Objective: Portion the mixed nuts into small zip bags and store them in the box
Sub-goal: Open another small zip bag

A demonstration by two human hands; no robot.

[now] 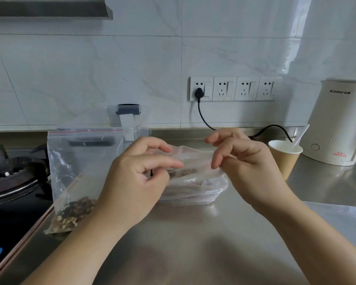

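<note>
Beside the paper cup (284, 159) (kettle (337, 122) behind), left hand (136, 182) and right hand (245, 161) pinch a small zip bag (193, 159).

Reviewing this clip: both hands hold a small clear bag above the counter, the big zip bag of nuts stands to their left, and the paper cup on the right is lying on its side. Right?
Not quite. The head view shows the paper cup standing upright, not on its side. The rest holds: the left hand and right hand hold the small clear bag above the counter, and the big zip bag of nuts stands to their left.

white kettle (335, 122), paper cup (284, 159); gas stove (14, 177)
</note>
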